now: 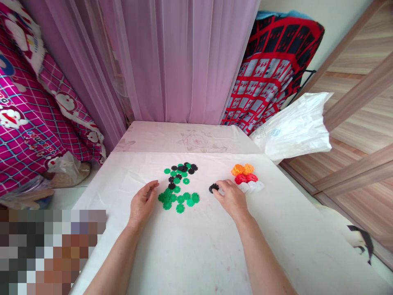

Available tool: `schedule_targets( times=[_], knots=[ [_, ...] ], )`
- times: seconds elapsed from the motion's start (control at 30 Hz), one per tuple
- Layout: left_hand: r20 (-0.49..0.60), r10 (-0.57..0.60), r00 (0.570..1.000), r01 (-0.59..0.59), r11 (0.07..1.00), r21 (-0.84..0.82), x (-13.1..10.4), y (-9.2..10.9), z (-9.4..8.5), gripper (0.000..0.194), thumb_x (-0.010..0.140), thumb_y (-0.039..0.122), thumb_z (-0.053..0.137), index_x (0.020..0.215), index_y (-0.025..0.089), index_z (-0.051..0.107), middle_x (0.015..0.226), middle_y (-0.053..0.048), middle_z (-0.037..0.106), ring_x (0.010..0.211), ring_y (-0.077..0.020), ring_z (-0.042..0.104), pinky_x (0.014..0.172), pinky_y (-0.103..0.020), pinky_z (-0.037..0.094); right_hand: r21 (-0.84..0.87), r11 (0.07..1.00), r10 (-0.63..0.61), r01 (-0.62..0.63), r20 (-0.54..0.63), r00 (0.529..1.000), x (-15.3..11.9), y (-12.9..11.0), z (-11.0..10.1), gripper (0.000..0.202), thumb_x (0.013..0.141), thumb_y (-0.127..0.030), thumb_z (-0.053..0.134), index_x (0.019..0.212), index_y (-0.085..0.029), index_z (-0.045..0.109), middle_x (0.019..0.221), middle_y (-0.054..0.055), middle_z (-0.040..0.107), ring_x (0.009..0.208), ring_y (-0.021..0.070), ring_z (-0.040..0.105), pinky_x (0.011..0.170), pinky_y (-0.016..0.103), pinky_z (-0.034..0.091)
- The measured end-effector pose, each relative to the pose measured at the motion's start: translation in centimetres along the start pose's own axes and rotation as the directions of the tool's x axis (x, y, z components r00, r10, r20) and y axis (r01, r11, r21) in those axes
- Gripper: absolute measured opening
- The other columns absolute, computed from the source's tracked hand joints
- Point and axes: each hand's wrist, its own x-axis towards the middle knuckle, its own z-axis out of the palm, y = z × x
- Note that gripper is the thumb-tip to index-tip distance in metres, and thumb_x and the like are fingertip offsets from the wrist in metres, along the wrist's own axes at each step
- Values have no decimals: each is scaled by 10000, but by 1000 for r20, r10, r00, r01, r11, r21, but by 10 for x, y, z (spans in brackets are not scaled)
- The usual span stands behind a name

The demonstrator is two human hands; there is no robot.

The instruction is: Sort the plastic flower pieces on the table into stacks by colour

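My right hand (232, 198) pinches a small black notched plastic disc (213, 188) between thumb and fingers, low over or on the table; whether several discs are stacked there I cannot tell. Left of the pile, my left hand (143, 204) rests on its side with fingers apart and nothing visible in it. Green notched discs (180, 208) lie scattered and overlapping just right of that hand. Farther back, several black discs (193, 168) mix with more green ones. Beyond my right hand sit small groups of orange discs (238, 169), red discs (246, 178) and white discs (256, 186), the white ones partly hidden by the hand.
The discs lie on a white-covered table (190, 254) with a faint floral print at its far end. A white plastic bag (297, 127) stands at the right back edge. Purple curtains (187, 61) hang behind, and a red patterned cloth (260, 78) covers something at right.
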Motion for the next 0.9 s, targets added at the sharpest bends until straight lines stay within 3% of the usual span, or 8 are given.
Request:
schedule_targets(
  times=[0.23,0.37,0.5,0.6,0.8,0.9],
  knots=[
    [13,-10,1000,10,1000,-20,1,-4,1,403,854,437,454,1153,249,648,1109,-43,731,1044,-219,666,937,-369,507,10,999,37,-37,14,999,-4,7,-3,233,854,-304,562,1054,-232,658,1024,37,655,861,172,598,711,266,405],
    [13,-5,1000,5,1000,-20,1,-6,1,404,850,434,462,1156,248,648,1110,-45,731,1041,-221,666,933,-368,509,88,996,27,-25,-21,999,-6,0,-6,233,883,-269,484,1015,-231,673,994,32,666,809,156,601,722,264,425],
    [-2,-26,1000,26,999,-41,1,-4,1,405,847,437,462,1145,241,653,1111,-49,732,1047,-221,666,943,-373,506,149,985,-87,88,-8,996,6,-30,2,294,883,-208,448,1070,-218,675,1049,54,670,928,171,611,849,277,449],
    [-18,-35,999,34,997,-75,1,-3,2,406,835,445,476,1127,233,662,1107,-52,734,1051,-221,666,942,-366,510,160,975,-160,156,13,987,27,-61,18,358,890,-232,486,1219,-203,625,1266,90,607,1155,201,545,1005,309,403],
    [-19,-18,1000,16,997,-78,2,-5,3,416,833,451,471,1118,221,668,1074,-53,742,1017,-220,676,944,-381,510,69,995,-84,71,202,976,78,-105,53,493,933,-466,477,1405,-325,474,1559,83,315,1427,298,255,1124,540,213],
    [-20,-17,1000,15,997,-77,3,-9,4,417,840,450,468,1127,221,665,1078,-55,740,1012,-220,676,937,-382,512,29,996,-93,89,292,952,85,-111,62,484,961,-505,389,1413,-344,460,1575,63,292,1440,304,222,1121,589,167]
  ],
)
